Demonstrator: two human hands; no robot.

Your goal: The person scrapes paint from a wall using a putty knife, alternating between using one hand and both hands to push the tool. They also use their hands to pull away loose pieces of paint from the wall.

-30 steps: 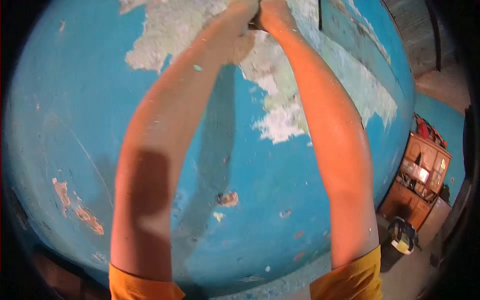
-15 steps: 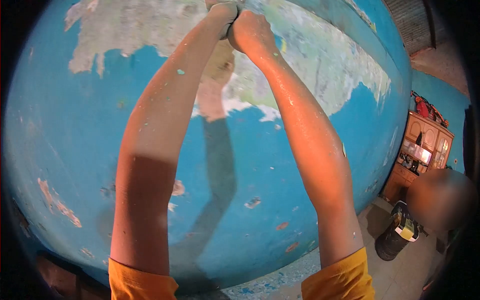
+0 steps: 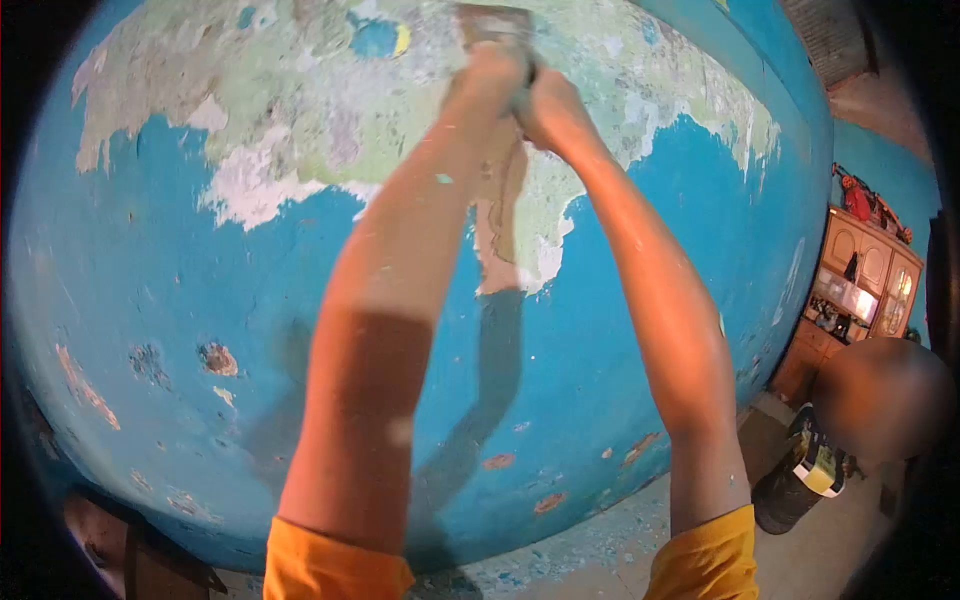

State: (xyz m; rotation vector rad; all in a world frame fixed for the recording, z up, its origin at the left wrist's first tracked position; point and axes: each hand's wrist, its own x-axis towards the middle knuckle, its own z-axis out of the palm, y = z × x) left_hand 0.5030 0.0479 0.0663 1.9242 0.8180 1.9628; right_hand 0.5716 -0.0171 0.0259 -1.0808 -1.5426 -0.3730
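Both arms reach up to a wall [image 3: 250,330] with blue paint and a large bare patch of pale green, grey and white. My left hand [image 3: 492,80] is closed around a scraper [image 3: 495,20], whose wide, flat blade lies against the bare patch near the top of the view. Close by on the right, my right hand [image 3: 555,108] is closed at the lower part of the same tool, its handle mostly hidden by the fingers. Small paint flakes stick to both forearms.
Paint chips lie on the floor [image 3: 620,550] along the wall's foot. To the right stand a black bucket [image 3: 785,500] and a wooden cabinet [image 3: 850,270] with red items on top. A blurred round area covers something beside them. A dark object [image 3: 150,555] sits at lower left.
The view has shifted, and more of the bare patch shows. Both hands now appear lower and further right in view, with the scraper's blade visible above them.
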